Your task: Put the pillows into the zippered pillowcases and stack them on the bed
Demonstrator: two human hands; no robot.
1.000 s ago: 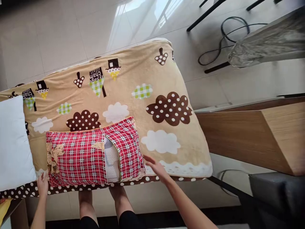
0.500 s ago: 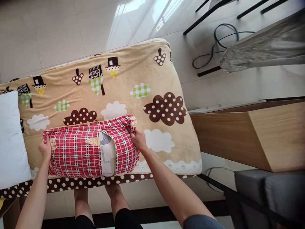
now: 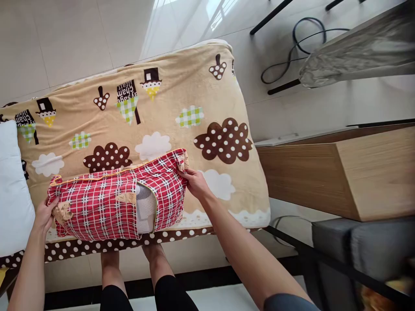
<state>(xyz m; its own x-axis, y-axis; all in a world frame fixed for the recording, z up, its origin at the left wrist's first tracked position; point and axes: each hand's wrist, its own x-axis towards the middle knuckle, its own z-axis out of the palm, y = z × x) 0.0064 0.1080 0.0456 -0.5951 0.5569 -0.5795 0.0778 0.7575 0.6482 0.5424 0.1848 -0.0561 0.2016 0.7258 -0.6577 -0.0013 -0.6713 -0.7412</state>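
Note:
A pillow in a red plaid pillowcase (image 3: pixel 97 207) lies across the near edge of a bed, on a beige blanket (image 3: pixel 168 95) printed with clouds and trees. Through a gap in the pillowcase, right of its middle, shows the pale, grey-patterned inner pillow (image 3: pixel 145 211). My left hand (image 3: pixel 45 214) grips the pillowcase at its left end, thumb on top. At the right end, my right hand (image 3: pixel 195 181) pinches the side of the pillowcase below the upper corner. The fingertips of both hands are partly hidden by cloth.
A white pillow (image 3: pixel 14 190) lies on the bed at the left. Right of the bed stands a wooden cabinet (image 3: pixel 304 181), with a grey cushioned seat (image 3: pixel 356 246) nearer me. A dark cable (image 3: pixel 288 65) loops on the tiled floor. My legs are against the bed's near side.
My left hand has shifted left and down along the pillowcase's end. Its left and right ends look flatter and more stretched out. The right hand still holds the right end; the view has shifted slightly.

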